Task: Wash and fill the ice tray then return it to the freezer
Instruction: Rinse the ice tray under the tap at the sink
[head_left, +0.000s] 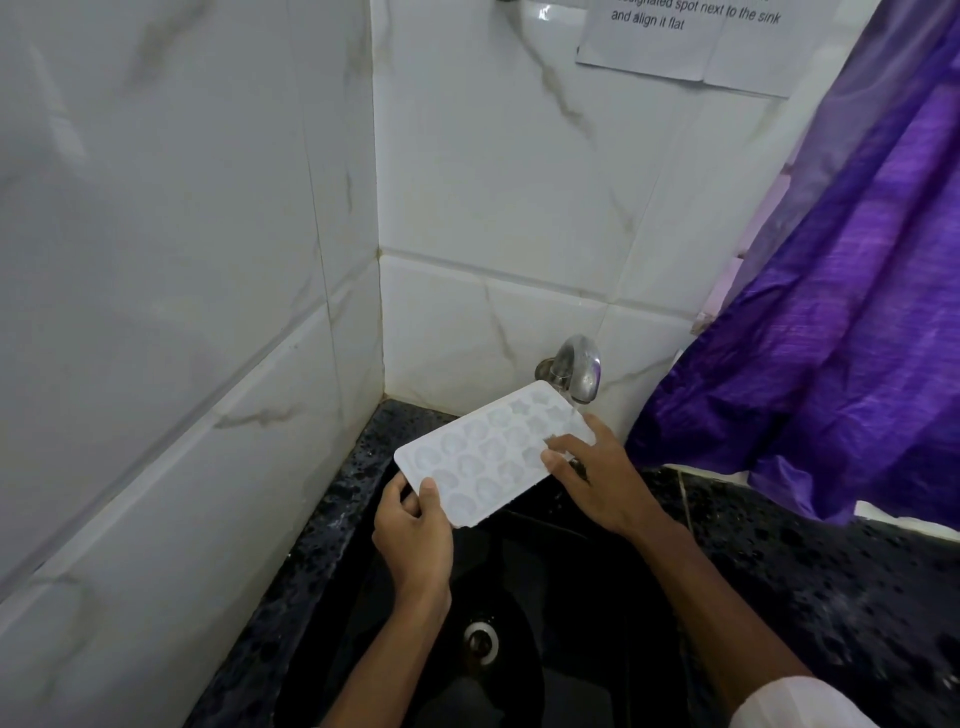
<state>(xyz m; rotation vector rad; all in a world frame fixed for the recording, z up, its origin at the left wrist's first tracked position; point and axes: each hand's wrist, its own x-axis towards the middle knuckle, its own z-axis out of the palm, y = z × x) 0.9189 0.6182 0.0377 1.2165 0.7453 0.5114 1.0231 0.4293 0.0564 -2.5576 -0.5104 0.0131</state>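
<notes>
A white ice tray (485, 453) with several shaped cavities is held tilted over the black sink (566, 597), its far end under the metal tap (577, 373). My left hand (413, 535) grips the tray's near left corner, thumb on top. My right hand (597, 475) lies on the tray's right end with its fingers on the cavities near the tap. Whether water is running cannot be told.
White marble-look tiled walls meet in a corner behind the sink. A wet black speckled counter (831, 566) surrounds the basin, with the drain (480, 642) at the bottom. A purple curtain (852, 322) hangs at the right. A paper notice (691, 36) is stuck high on the wall.
</notes>
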